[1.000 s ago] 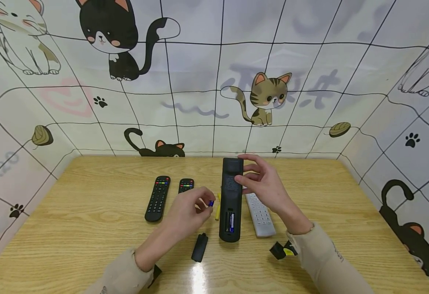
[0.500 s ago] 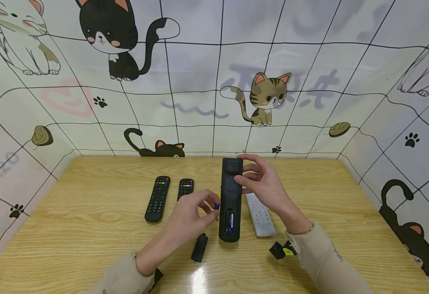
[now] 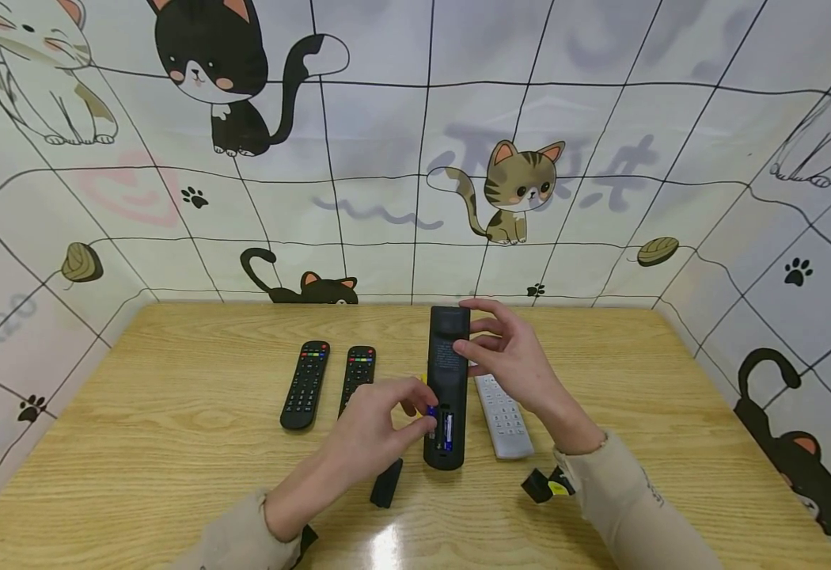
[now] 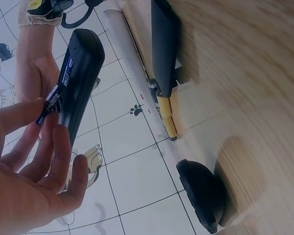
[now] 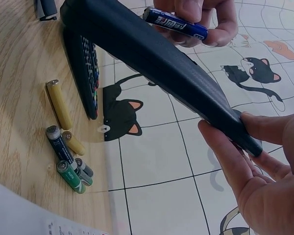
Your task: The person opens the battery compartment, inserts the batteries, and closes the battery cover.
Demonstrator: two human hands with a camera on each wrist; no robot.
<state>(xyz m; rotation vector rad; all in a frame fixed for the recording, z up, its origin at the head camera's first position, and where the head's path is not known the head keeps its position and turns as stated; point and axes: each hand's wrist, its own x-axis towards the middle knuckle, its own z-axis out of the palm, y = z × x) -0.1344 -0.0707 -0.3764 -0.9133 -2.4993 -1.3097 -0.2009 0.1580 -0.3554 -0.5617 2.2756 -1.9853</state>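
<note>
My right hand (image 3: 511,364) grips the top end of a black remote control (image 3: 448,328), thumb on its back and fingers at the side. The remote is raised off the table, its back towards the head camera. One blue battery (image 3: 448,431) lies in the uncovered battery compartment. Between thumb and fingertips, my left hand (image 3: 369,423) pinches another blue battery (image 5: 175,23), tilted at the compartment's left slot. Whether it touches the remote is unclear. The loose black battery cover (image 3: 387,484) lies on the table below, partly behind my left hand.
Two black remotes (image 3: 305,386) (image 3: 358,368) lie face up at the left, one partly hidden by my left hand. A white remote (image 3: 504,419) lies at the right. Behind the held remote are yellow batteries (image 5: 60,105), a dark battery (image 5: 60,144) and a green battery (image 5: 71,176).
My left hand has moved right with its battery, from beside the remote to over the compartment's left slot. The right hand and the remote have stayed almost still.
</note>
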